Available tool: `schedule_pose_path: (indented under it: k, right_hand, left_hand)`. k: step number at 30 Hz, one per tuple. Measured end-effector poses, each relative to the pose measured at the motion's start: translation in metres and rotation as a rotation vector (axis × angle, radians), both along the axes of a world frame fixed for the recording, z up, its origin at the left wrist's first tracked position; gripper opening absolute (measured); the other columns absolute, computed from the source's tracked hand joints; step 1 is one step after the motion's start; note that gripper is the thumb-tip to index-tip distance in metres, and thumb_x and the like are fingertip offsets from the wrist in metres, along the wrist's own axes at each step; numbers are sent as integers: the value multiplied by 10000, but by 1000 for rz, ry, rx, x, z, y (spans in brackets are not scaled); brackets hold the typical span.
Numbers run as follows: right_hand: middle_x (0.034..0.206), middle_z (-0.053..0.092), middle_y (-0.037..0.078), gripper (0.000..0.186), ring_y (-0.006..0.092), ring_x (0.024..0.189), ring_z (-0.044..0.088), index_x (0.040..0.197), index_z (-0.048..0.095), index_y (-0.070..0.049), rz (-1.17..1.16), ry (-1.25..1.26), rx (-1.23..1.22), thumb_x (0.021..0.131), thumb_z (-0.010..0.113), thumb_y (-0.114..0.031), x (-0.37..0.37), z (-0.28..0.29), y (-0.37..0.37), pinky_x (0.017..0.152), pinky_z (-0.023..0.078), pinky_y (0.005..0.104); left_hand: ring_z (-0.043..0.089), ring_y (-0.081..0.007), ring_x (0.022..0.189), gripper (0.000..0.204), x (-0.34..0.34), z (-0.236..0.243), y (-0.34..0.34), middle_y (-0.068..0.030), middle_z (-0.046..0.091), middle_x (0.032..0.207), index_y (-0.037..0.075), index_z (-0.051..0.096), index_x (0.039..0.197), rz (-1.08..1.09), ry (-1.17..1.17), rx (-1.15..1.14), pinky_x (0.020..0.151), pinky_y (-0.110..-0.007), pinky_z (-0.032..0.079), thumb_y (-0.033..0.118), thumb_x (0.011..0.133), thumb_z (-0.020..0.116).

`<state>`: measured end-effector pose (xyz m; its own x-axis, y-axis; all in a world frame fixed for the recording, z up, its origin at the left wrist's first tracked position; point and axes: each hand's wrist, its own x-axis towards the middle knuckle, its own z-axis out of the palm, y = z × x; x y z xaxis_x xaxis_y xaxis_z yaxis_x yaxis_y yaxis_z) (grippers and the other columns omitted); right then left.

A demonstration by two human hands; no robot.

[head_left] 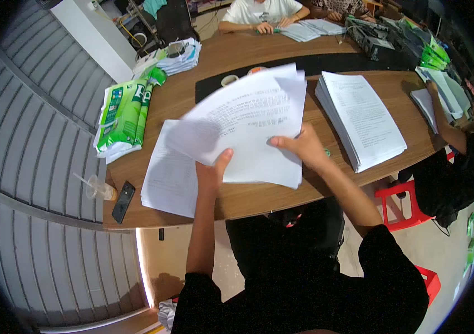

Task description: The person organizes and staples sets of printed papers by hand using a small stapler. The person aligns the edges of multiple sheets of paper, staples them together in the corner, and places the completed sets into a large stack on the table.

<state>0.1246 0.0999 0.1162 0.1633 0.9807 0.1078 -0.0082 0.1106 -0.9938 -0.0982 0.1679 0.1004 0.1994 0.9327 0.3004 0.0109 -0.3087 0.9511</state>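
Currently, both hands grip one set of printed white sheets [262, 131] above the near side of the wooden table [259, 205]. The left hand [210, 171] closes on the lower left portion of the set, with its thumb on the upper face and its other fingers mostly hidden. The right hand [304, 148] closes on the right edge, with its thumb likewise pressed on the upper face. The held sheets fan slightly at the upper right corner, and their left side bends in a curve.

To the left, a paper pile [166, 186] lies on the table, partly covered by the held sheets. To the right, a thick paper stack [364, 122] lies apart from the right hand, its sheet edges slightly stepped along the left side.

Beyond the held sheets, a black strip [326, 63] runs across the table and carries a tape roll [229, 80]. At the left end of the table are a green package [121, 117], a plastic cup [100, 191] with a straw, and a dark phone [123, 202] just beside the cup. At the far side, a person in a white shirt [256, 12] rests both arms near loose papers [304, 30]. A red stool [406, 207] stands at the right, below table level.
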Motion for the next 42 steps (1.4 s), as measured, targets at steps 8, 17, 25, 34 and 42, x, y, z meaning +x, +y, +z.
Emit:
schedule_pose_path:
  k: [8, 17, 25, 34, 42]
  right_hand:
    - [957, 709, 107, 300, 137, 863, 646, 1028, 688, 21, -72, -89, 106, 806, 757, -168, 7, -3, -7, 784, 516, 285]
    - [900, 707, 77, 257, 113, 806, 636, 982, 694, 3, -96, -63, 178, 805, 756, -172, 7, -19, 13, 737, 511, 271]
    - [915, 701, 90, 343, 132, 805, 641, 1024, 678, 23, -142, -59, 286, 796, 773, -215, 1, -4, 3, 733, 509, 267]
    - [907, 707, 84, 285, 117, 810, 630, 979, 699, 30, -156, -22, 99, 814, 759, -194, -6, -34, 3, 733, 505, 268]
    - [913, 707, 88, 309, 116, 819, 631, 1001, 690, 39, -145, -17, 108, 809, 762, -193, -9, -29, -8, 743, 503, 270]
  left_hand:
    - [574, -192, 993, 354, -5, -1, -10, -100, 622, 1077, -56, 593, 1107, 39, -76, 32, 884, -312, 447, 89, 804, 703]
    - [595, -175, 898, 277, 4, -23, -2, -78, 652, 964, -36, 643, 1034, 115, -48, 124, 823, -320, 469, 113, 815, 719]
    - [592, -201, 914, 314, 10, 13, -8, -107, 646, 993, -78, 630, 1044, 179, -117, 41, 828, -317, 462, 130, 820, 700]
    - [564, -197, 996, 399, -16, -24, 2, -131, 619, 1072, -76, 591, 1114, 63, -86, -77, 872, -331, 442, 144, 807, 720]
    - [574, -201, 948, 428, -7, -30, -2, -126, 621, 1038, -75, 590, 1092, 110, -16, -95, 849, -330, 452, 129, 756, 758]
